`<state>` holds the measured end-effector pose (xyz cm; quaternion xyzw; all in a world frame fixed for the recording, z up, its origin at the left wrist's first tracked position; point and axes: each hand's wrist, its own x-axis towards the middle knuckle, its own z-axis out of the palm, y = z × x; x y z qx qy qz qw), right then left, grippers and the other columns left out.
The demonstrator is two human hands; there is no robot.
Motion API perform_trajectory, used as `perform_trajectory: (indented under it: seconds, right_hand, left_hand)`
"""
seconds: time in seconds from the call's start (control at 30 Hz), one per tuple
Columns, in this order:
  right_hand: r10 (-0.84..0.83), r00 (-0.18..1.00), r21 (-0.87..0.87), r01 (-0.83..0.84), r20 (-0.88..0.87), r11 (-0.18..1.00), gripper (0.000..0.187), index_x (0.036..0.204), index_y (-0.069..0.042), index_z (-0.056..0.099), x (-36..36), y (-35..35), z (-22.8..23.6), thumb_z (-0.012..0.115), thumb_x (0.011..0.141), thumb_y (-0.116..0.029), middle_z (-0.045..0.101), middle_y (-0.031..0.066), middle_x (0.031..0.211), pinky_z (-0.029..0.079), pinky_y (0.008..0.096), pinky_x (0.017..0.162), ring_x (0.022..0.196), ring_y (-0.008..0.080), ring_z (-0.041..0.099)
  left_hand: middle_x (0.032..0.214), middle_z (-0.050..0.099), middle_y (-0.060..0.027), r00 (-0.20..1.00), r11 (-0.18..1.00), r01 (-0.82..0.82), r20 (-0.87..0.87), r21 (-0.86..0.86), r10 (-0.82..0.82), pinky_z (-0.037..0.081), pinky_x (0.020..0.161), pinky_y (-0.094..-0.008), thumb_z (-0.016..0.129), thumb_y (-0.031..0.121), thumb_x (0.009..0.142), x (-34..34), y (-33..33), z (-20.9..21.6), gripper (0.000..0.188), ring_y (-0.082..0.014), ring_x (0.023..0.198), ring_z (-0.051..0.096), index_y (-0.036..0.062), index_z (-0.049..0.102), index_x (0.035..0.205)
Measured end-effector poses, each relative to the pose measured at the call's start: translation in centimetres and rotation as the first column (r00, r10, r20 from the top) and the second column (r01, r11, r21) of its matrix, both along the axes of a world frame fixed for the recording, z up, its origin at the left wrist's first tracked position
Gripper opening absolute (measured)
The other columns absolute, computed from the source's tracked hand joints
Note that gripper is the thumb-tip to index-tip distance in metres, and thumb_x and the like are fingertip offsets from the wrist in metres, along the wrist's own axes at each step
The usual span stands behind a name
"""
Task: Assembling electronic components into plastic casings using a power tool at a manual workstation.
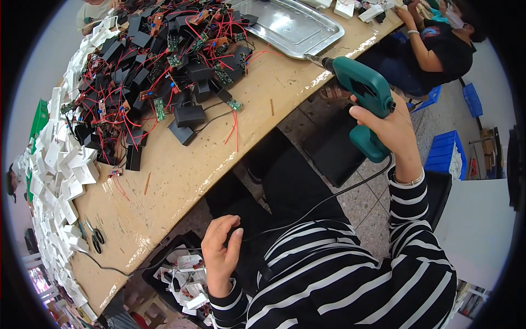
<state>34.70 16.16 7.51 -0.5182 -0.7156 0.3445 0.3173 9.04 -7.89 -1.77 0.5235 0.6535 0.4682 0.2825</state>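
In my right hand (392, 129) is a green corded power screwdriver (364, 88), my fingers wrapped round its grip. Its metal tip points left, beside the near corner of a silver metal tray (298, 33). A black cord (323, 203) runs down from the handle, across my lap to the table. My left hand (220, 252) hovers over my lap near the table edge, fingers loosely curled and thumb apart. The cord passes at this hand, apparently behind it; nothing shows in the fingers.
A large heap of black plastic boxes (189, 115) with red wires and circuit boards covers the far table. White plastic housings (60, 164) line its left edge. Dark-handled pliers (96, 238) lie nearby. A bin of white parts (192, 285) stands below. Another person (438, 55) sits far right.
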Motion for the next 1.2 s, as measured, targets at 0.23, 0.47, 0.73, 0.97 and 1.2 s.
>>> perform_trajectory:
  seconds: [0.23, 0.47, 0.73, 0.97, 1.2]
  right_hand:
    - [0.040, 0.984, 0.008, -0.039, -0.172, 0.999, 0.038, 0.111, 0.003, 0.058, 0.7, -0.9, 0.5, 0.069, 0.077, -0.010, 0.066, 0.0083, 0.097, 0.048, 0.0239, 0.061, 0.069, 0.0097, 0.058]
    - [0.156, 0.855, -0.028, -0.195, -0.495, 0.980, 0.052, 0.126, 0.005, 0.043, 0.6, -1.8, -2.0, 0.063, 0.081, -0.012, 0.061, 0.0194, 0.107, 0.047, 0.0249, 0.060, 0.065, 0.0151, 0.057]
    - [0.215, 0.758, -0.009, -0.280, -0.616, 0.960, 0.057, 0.129, 0.004, 0.040, 1.5, -1.9, -4.9, 0.065, 0.084, -0.020, 0.057, 0.0198, 0.111, 0.047, 0.0248, 0.060, 0.068, 0.0156, 0.057]
    - [0.234, 0.762, -0.035, -0.318, -0.604, 0.947, 0.051, 0.130, 0.004, 0.039, 1.1, -0.8, -5.4, 0.060, 0.087, -0.015, 0.055, 0.0187, 0.114, 0.046, 0.0224, 0.061, 0.072, 0.0142, 0.057]
    - [0.281, 0.777, -0.049, -0.371, -0.563, 0.927, 0.045, 0.128, 0.005, 0.040, -0.6, -0.4, -5.7, 0.055, 0.089, -0.012, 0.056, 0.0164, 0.115, 0.045, 0.0216, 0.060, 0.071, 0.0112, 0.055]
  left_hand:
    - [0.091, 0.061, -0.0102, 0.980, 0.996, -0.059, -0.186, 0.063, 0.070, 0.045, 0.070, -0.0270, 0.060, -0.003, 0.077, -1.4, 1.1, 1.4, 0.021, -0.0190, 0.079, 0.058, -0.0011, 0.061, 0.097]
    - [0.087, 0.058, -0.0146, 0.824, 0.924, -0.329, -0.418, 0.194, 0.381, 0.046, 0.068, -0.0339, 0.058, 0.002, 0.082, -5.7, 6.2, 4.8, 0.018, -0.0273, 0.076, 0.058, -0.0001, 0.059, 0.099]
    - [0.103, 0.058, -0.0171, 0.167, 0.708, -0.569, -0.784, 0.419, 0.598, 0.044, 0.082, -0.0412, 0.059, 0.009, 0.081, -15.8, 5.7, 5.0, 0.031, -0.0348, 0.096, 0.054, 0.0001, 0.058, 0.110]
    - [0.114, 0.055, -0.0186, 0.204, 0.655, -0.702, -0.803, 0.278, 0.559, 0.041, 0.091, -0.0397, 0.051, 0.000, 0.078, -28.0, 1.5, 4.6, 0.036, -0.0358, 0.104, 0.051, 0.0001, 0.056, 0.114]
    - [0.126, 0.050, -0.0140, 0.199, 0.913, -0.372, -0.947, 0.165, 0.252, 0.039, 0.096, -0.0423, 0.055, -0.002, 0.073, -34.6, 3.6, 5.0, 0.048, -0.0341, 0.117, 0.046, 0.0094, 0.053, 0.120]
